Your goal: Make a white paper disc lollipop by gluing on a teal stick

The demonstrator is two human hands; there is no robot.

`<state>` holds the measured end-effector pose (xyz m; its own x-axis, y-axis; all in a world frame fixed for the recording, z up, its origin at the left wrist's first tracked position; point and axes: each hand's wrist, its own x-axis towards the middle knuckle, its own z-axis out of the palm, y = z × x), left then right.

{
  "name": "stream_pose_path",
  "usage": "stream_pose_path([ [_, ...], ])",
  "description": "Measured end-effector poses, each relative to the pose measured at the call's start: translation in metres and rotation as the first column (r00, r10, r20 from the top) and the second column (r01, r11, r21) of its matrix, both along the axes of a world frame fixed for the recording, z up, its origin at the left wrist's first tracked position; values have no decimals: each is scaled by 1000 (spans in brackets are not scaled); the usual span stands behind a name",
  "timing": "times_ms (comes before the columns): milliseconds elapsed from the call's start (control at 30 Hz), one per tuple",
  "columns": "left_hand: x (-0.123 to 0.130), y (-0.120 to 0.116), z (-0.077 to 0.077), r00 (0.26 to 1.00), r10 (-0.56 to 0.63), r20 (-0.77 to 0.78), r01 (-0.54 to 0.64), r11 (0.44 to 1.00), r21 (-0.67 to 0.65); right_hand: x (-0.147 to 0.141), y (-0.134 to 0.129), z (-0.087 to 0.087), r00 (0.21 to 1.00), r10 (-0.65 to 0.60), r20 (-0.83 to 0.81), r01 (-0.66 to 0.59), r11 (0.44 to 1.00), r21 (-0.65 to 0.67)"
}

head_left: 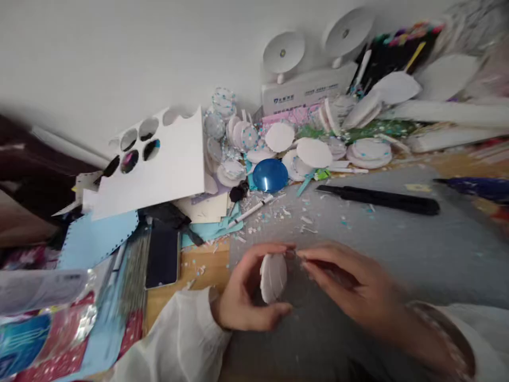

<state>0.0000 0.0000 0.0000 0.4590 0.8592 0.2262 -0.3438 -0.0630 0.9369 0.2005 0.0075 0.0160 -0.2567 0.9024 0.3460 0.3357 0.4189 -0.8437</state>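
Note:
My left hand is curled around a small white rounded piece with ridges across its face, gripping it by the edges between thumb and fingers. To its right, my right hand comes close to the left fingertips with thumb and forefinger pinched together. Whatever sits in that pinch is blurred and too small to name. Both hands are over the grey mat. Beyond them lies a black craft knife, and a shiny blue dome rests among white discs.
A white box with round holes stands at the back left. Near it are a dark phone and a light blue sheet. A white pen lies amid scraps. Two white round-headed objects stand by the wall.

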Motion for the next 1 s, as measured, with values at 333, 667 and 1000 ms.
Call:
stream_pose_path([
  [333, -1, 3, 3, 994, -60, 89, 74, 982, -173, -1, -6, -5, 930, -12, -367, -137, 916, -378],
  [667, 1, 4, 7, 982, -102, 157, 142, 952, -270, 4, -8, -4, 952, 139, -274, -220, 931, -291],
  [1000, 1, 7, 7, 974, -99, 205, 169, 919, -357, 5, -3, 7, 982, 170, -87, -174, 984, -41],
])
